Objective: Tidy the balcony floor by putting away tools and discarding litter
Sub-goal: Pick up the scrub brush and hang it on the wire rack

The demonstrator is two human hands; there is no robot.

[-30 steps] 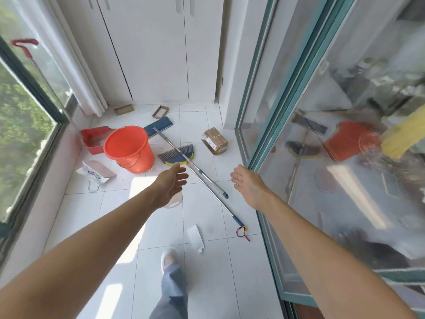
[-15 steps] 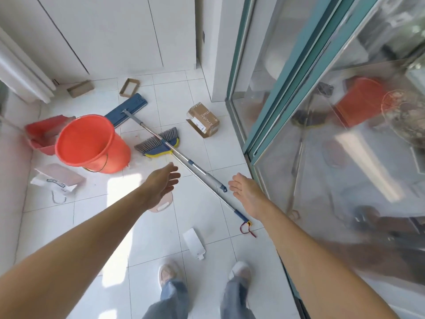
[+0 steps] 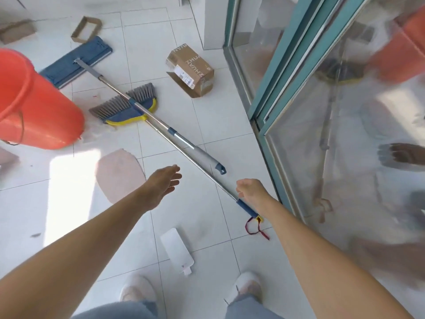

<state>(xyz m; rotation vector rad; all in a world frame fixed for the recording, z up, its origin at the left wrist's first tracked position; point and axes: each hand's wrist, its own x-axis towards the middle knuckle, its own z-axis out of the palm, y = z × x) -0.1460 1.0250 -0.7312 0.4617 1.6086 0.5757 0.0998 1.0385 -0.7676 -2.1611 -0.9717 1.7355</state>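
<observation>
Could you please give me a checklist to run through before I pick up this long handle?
1. Right hand gripping the blue-gripped handle: cannot tell.
2. Left hand free: ok.
3. Grey-gripped handle clear of it: not ok, it lies close alongside.
4. Broom head free of poles: not ok, one crosses it.
5. Stepping path free: not ok, white packet lies just ahead.
</observation>
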